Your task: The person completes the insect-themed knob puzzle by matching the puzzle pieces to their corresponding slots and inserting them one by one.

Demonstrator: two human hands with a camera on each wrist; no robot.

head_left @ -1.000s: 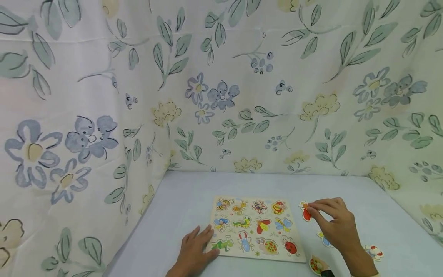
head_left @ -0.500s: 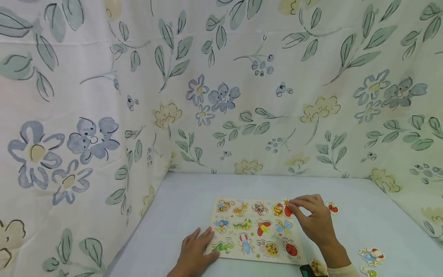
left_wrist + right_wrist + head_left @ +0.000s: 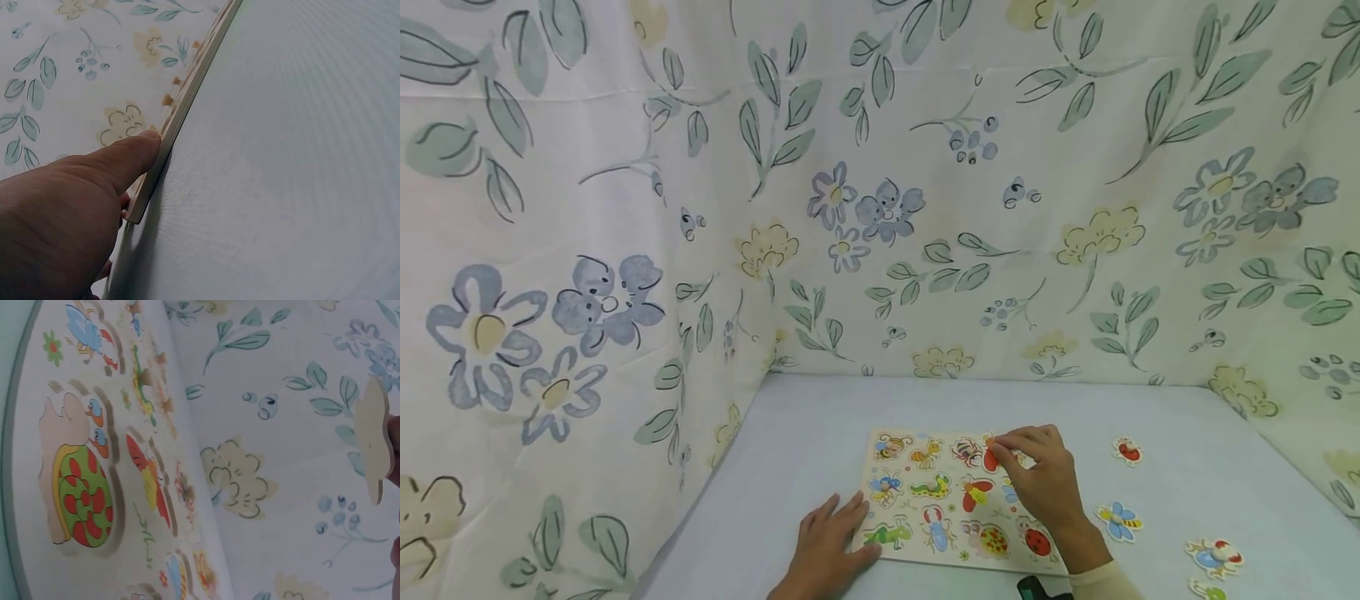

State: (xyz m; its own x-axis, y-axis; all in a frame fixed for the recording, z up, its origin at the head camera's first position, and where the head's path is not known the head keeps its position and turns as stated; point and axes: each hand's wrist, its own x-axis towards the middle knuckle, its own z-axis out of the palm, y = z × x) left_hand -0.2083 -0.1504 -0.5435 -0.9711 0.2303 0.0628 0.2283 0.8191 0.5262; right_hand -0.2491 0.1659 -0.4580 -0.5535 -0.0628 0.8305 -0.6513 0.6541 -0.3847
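Observation:
My right hand (image 3: pixel 1048 483) pinches a red winged-insect puzzle piece (image 3: pixel 991 457) between thumb and fingertips, over the upper right of a wooden insect puzzle board (image 3: pixel 917 518). In the right wrist view, the plain wooden back of the puzzle piece (image 3: pixel 373 440) is turned to the camera, held above the board. My left hand (image 3: pixel 829 542) rests at the board's lower left corner, fingers spread along its left side. Its thumb (image 3: pixel 140 150) touches the board's front edge in the left wrist view. My right hand hides part of the board's right side.
Right of the board lie loose puzzle pieces: a ladybug (image 3: pixel 1127 451), a blue and yellow dragonfly (image 3: pixel 1120 522), a blue and red beetle (image 3: pixel 1215 557) and a green piece (image 3: pixel 1207 590) cut by the frame. A floral curtain (image 3: pixel 940 250) hangs behind the table (image 3: pixel 820 408).
My right hand has carried the red insect piece leftward from beside the board to over its upper right part, uncovering the loose pieces on the right. The left hand stays at the corner.

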